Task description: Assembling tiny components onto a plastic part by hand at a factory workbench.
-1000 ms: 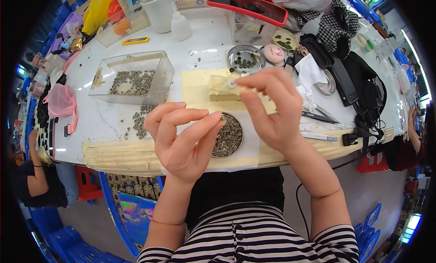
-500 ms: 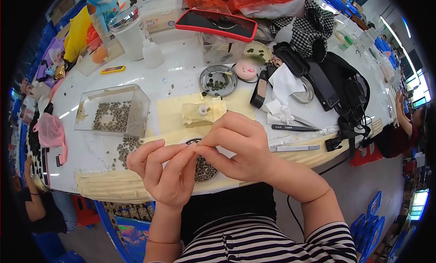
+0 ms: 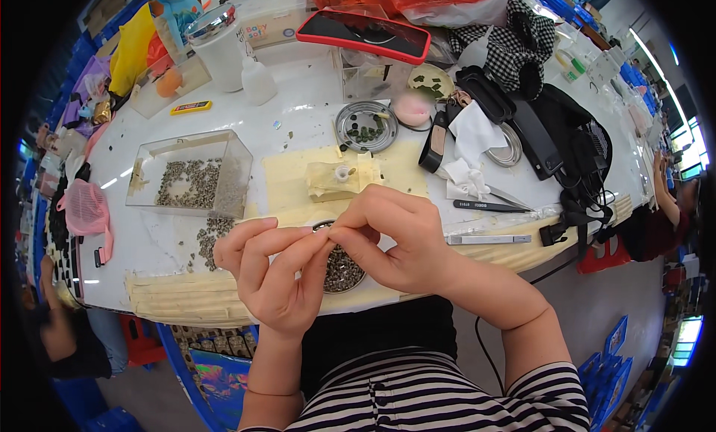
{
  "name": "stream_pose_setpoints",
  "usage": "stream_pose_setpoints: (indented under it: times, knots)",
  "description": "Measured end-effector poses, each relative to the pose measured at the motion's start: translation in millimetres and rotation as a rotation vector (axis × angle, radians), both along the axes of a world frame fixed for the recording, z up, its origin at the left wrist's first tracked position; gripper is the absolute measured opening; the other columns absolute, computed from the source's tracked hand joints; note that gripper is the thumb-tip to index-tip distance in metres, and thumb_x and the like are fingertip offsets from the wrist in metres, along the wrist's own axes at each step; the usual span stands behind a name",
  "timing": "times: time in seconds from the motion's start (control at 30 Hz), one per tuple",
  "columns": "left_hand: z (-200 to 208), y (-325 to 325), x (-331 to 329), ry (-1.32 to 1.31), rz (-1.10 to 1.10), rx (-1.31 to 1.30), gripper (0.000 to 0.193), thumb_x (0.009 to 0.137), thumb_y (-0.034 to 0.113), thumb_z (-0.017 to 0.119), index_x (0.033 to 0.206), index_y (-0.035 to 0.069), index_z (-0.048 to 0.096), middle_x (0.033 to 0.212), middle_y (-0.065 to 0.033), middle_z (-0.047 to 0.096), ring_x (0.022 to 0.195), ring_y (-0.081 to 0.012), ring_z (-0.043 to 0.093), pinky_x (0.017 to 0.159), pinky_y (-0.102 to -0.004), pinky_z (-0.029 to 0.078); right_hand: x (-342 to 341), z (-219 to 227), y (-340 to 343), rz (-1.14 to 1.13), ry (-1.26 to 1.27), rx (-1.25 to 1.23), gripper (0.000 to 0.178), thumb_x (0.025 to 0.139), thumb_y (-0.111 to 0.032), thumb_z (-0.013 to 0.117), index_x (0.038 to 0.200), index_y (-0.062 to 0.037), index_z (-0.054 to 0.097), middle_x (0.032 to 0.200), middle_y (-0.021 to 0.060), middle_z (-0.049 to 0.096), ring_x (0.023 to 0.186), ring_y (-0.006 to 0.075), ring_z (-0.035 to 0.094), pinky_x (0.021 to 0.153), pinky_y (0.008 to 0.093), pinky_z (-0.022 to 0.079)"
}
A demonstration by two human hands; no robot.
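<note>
My left hand (image 3: 277,271) and my right hand (image 3: 399,238) meet fingertip to fingertip near the table's front edge. Both are closed in a pinch; whatever lies between the tips is too small to make out. Directly beneath them, partly hidden, is a round metal dish (image 3: 344,274) filled with small grey-brown pieces. Just beyond the hands a block wrapped in cream tape (image 3: 328,182) carries a small white round cup (image 3: 343,174). Behind it sits a metal dish (image 3: 388,133) holding small dark green pieces.
To the left stands a clear plastic box (image 3: 237,180) of grey-brown bits, with more bits (image 3: 212,242) spilled beside it. Black tweezers (image 3: 485,206) and a silver metal bar (image 3: 488,239) lie at right. A red-cased phone (image 3: 365,35) rests at the back, near a white bottle (image 3: 259,81).
The whole view has shifted slightly, so the table's things appear a little further right. Both hands keep the same fingertip-to-fingertip pinch over the dish.
</note>
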State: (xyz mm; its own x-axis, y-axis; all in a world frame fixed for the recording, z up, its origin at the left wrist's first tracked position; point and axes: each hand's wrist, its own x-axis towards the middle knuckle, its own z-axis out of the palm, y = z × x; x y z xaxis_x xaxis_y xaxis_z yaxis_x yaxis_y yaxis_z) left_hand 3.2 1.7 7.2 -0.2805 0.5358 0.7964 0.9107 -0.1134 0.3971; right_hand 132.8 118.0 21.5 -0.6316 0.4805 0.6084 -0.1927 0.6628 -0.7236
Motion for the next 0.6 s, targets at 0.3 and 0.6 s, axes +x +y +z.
stream_pose_setpoints:
  times: [0.3,0.6]
  knots:
    - [-4.1,0.5,-11.9,-0.381,-0.359,0.059,0.018,0.075,0.009,0.084,0.092,0.012,0.078,0.091,0.0013,0.068,0.101,-0.0244,0.052,0.091,-0.0373,0.042,3.7,9.0,-1.4,0.383,-0.092,-0.745,0.012,0.097,-0.011,0.066,0.09,-0.0004,0.066,0.074,0.0015,0.062,0.062,0.0052,0.055,0.054,0.024,0.044]
    - [-6.8,0.9,2.8,0.033,0.133,0.046,0.022,0.072,0.011,0.086,0.092,0.015,0.076,0.092,0.0037,0.067,0.1,-0.0227,0.055,0.09,-0.0368,0.038,0.3,-3.2,0.3,-0.03,-0.014,0.219,0.024,0.088,-0.007,0.072,0.11,0.0004,0.072,0.082,0.0098,0.07,0.063,0.0187,0.067,0.057,0.025,0.052]
